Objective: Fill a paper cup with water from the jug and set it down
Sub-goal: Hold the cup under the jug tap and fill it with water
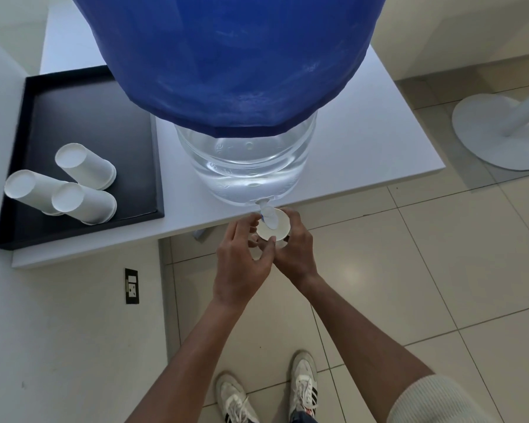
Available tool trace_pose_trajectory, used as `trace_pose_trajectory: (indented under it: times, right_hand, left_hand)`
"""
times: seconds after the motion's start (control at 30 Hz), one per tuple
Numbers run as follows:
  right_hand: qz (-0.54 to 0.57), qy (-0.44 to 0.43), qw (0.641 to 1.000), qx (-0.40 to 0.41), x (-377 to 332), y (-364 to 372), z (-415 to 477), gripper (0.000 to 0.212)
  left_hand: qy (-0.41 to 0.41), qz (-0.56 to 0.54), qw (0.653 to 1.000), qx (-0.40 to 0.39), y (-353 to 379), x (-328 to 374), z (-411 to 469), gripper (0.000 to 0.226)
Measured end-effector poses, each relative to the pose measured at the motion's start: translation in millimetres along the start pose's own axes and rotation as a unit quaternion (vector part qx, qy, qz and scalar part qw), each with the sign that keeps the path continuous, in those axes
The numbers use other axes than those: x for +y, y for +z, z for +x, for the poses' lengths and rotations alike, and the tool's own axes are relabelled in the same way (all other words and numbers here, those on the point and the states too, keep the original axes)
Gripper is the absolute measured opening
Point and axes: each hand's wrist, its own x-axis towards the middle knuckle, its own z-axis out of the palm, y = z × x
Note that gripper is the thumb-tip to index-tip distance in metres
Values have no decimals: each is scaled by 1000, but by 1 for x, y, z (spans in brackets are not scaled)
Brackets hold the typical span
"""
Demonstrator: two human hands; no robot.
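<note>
A big clear water jug (248,166) under a blue cover (226,56) stands on the white table (364,154). Its small white tap (264,212) juts over the table's front edge. A white paper cup (271,232) is held upright right under the tap, with the spout over its mouth. My right hand (297,248) wraps the cup from the right and below. My left hand (242,264) comes in from the left, its fingertips at the tap's left side and its thumb by the cup's near rim. I cannot tell if water is in the cup.
A black tray (83,117) lies on the table's left part with three stacks of upturned white paper cups (86,169). A white round stand base (498,132) sits on the tiled floor at the right. A wall socket (131,285) is below the table edge.
</note>
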Motion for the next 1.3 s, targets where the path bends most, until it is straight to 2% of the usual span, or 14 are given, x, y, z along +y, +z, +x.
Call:
trace_pose_trajectory:
  times: [0.2, 0.4, 0.5, 0.83, 1.03, 1.3]
  right_hand:
    - [-17, -30, 999, 17, -2, 1, 3, 61]
    - [-12, -25, 999, 21, -6, 2, 0, 68]
    - [-14, -22, 999, 24, -6, 3, -1, 70]
    - [-25, -28, 998, 43, -4, 7, -1, 67]
    - [-23, -31, 998, 44, -5, 8, -2, 68]
    - [-25, -25, 998, 54, -7, 13, -5, 67]
  left_hand:
    - [35, 11, 999, 8, -5, 2, 13, 55]
    - [137, 86, 987, -9, -10, 2, 24, 28]
    - [158, 107, 981, -21, -13, 4, 28, 24]
    - [57, -11, 998, -5, -20, 17, 50, 12]
    - [-9, -54, 998, 29, -22, 20, 43, 13]
    - [-61, -70, 996, 9, -33, 28, 47, 15]
